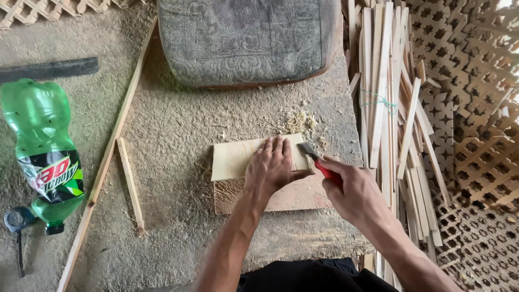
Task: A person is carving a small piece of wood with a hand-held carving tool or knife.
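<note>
A pale flat wooden board [233, 157] lies on a rougher wood block [292, 198] in the middle of the dusty floor. My left hand [272, 166] presses flat on the board's right part, fingers spread. My right hand [351, 189] grips a red-handled chisel [320, 162], whose metal blade touches the board's right end. Curly wood shavings [300, 122] lie just beyond the board.
A worn grey cushion [246, 38] sits ahead. Bundled thin wood slats [389, 108] and lattice panels [476, 108] fill the right side. A green plastic bottle [43, 146], loose sticks [131, 184], a long slat [113, 146] and a dark bar [48, 69] lie at left.
</note>
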